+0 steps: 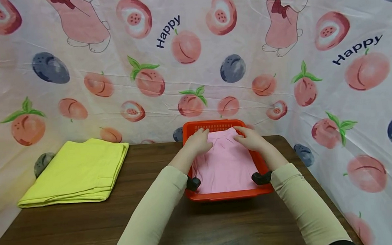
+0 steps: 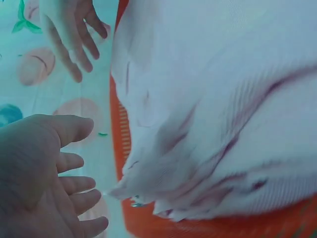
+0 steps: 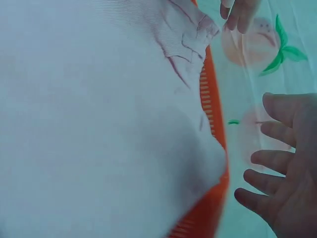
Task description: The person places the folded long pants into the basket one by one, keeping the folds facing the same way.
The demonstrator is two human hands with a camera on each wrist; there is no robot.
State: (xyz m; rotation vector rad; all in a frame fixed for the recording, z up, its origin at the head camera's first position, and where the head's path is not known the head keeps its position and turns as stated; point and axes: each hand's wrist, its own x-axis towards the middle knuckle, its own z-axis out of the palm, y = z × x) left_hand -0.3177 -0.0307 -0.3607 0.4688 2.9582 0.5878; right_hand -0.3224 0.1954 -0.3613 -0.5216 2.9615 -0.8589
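The person's left hand [image 1: 198, 141] and right hand [image 1: 251, 138] reach forward over a red-orange plastic basket [image 1: 220, 196], one above each side of it. On both, the fingers are spread well apart and reach out loosely, thumbs on the inner side, each palm turned toward the other hand. As far as I can tell, both sets of fingers are a little clear of the cloth.

That cloth, a pink garment [image 1: 226, 165], lies inside the basket, between the two hands and spreading back from the fingers toward the person. Its gathered band sits level with the fingertips, between the thumbs. Just beside the left fingers the fabric bunches into soft creases; near the right fingers a rounded fold bulges at the slotted basket wall. The basket's far rim stands just beyond the fingertips, and its near rim lies behind the fingers, below the black wrist devices [image 1: 193, 183].

Well to the left of the left fingers, a bright yellow folded cloth [image 1: 75, 171] rests flat on the dark wooden table [image 1: 148, 228]. Past the fingertips hangs a pale sheet [image 1: 200, 85] printed with peaches, blue fruit and the word "Happy".
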